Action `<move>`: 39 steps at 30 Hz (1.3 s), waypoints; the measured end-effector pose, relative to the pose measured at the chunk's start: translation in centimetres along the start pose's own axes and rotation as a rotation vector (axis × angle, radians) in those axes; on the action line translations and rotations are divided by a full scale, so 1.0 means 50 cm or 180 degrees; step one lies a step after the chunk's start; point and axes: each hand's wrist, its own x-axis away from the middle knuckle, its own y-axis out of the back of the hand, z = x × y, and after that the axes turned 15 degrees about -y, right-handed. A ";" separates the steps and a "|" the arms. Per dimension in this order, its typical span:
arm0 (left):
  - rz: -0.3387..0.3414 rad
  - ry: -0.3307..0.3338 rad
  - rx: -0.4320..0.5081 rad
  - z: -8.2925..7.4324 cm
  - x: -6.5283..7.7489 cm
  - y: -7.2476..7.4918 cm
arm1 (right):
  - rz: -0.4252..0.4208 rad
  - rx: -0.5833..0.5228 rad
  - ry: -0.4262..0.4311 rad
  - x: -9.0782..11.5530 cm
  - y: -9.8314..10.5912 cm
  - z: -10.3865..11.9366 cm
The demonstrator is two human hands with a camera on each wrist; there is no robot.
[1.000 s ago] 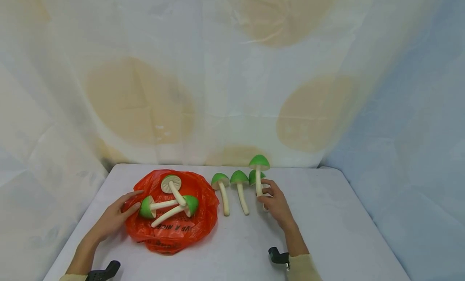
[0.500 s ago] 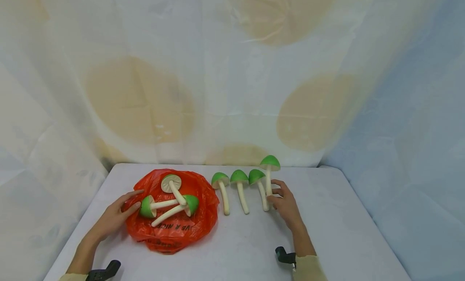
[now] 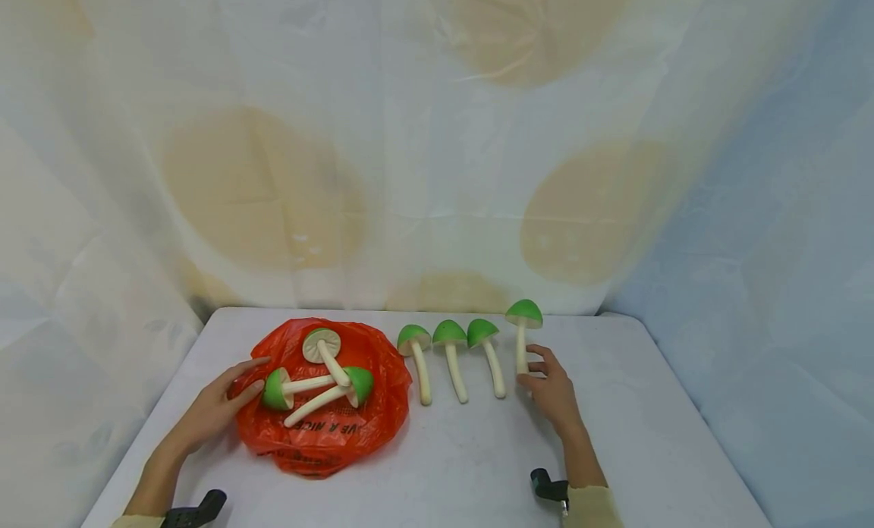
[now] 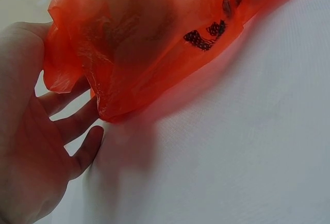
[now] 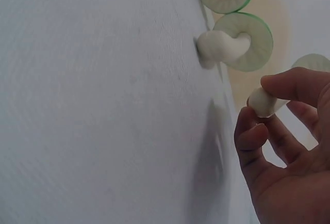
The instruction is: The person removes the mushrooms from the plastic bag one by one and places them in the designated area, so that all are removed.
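At the left, my left hand (image 3: pixel 212 407) holds the near-left edge of a red plastic bag (image 3: pixel 300 452). The bag's film hides some of its fingertips in the left wrist view. Three toy mushrooms with green caps and white stems lie crossed in the bag's open mouth, one with its pale underside (image 3: pixel 321 346) showing. My right hand (image 3: pixel 554 395) pinches another mushroom (image 3: pixel 522 346) by its lower stem, cap up. In the right wrist view, thumb and fingers close on the stem's end (image 5: pixel 262 102), which is raised over its shadow.
Three more mushrooms, the left one (image 3: pixel 422 369), the middle one (image 3: pixel 454 369) and the right one (image 3: pixel 493 365), form a row between bag and right hand. They lie on a white table (image 3: pixel 649 437). Patterned sheeting (image 3: pixel 410 171) hangs behind and at both sides.
My right hand has carried its mushroom rightward, from in front of the row's right mushroom to beside it, and lowered it slightly. My left hand and the bag have stayed still.
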 end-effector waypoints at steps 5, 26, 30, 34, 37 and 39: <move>-0.0005 -0.0004 -0.0008 -0.002 0.001 -0.001 | -0.0050 0.0182 0.0004 -0.002 0.010 -0.004; 0.0006 0.0057 0.0001 0.001 0.002 -0.001 | -0.0394 0.0861 -0.0085 -0.004 0.013 -0.004; -0.0005 0.0048 -0.0013 0.002 0.001 0.000 | -0.0377 0.0937 -0.0089 -0.001 0.017 -0.004; -0.0019 0.0021 -0.0020 0.001 0.002 0.000 | -0.0365 0.0955 -0.0092 -0.003 0.017 -0.007; -0.0012 0.0032 -0.0017 0.000 0.001 0.000 | -0.0334 0.0903 -0.0099 -0.003 0.016 -0.008; -0.0004 0.0048 -0.0016 -0.001 0.001 0.000 | -0.0289 0.0852 -0.0103 -0.003 0.017 -0.008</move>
